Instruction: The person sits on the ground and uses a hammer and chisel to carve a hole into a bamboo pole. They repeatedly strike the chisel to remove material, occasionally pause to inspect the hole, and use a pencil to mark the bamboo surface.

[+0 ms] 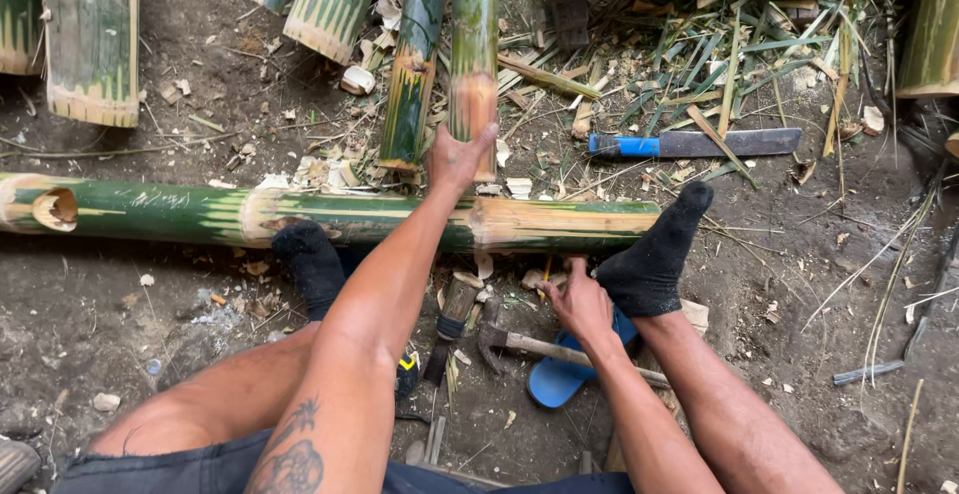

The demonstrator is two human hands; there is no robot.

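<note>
I count one long bamboo pole (330, 216) lying crosswise on the dirt ground (120, 314), two thinner bamboo pieces (445, 64) running away from me beyond it, and at least four cut sections along the top edge. There is one big knife with a blue handle (694, 142) on the ground to the right, well apart from both hands. Near my legs lie one hammer (529, 342), one wooden-handled tool (452, 319) and one blue sandal (564, 369).

My left arm stretches straight forward over the pole; the left hand (458, 159) lies with fingers loosely spread against the end of the right thin piece, thumb pointing up to the right. My right hand (577, 299) sits low just this side of the pole, fingers curled, beside the hammer's handle; I cannot tell whether it pinches anything. Both feet in black socks (649, 259) press against the pole.

Nothing here is a container, though the pole's hollow left end is open.
</note>
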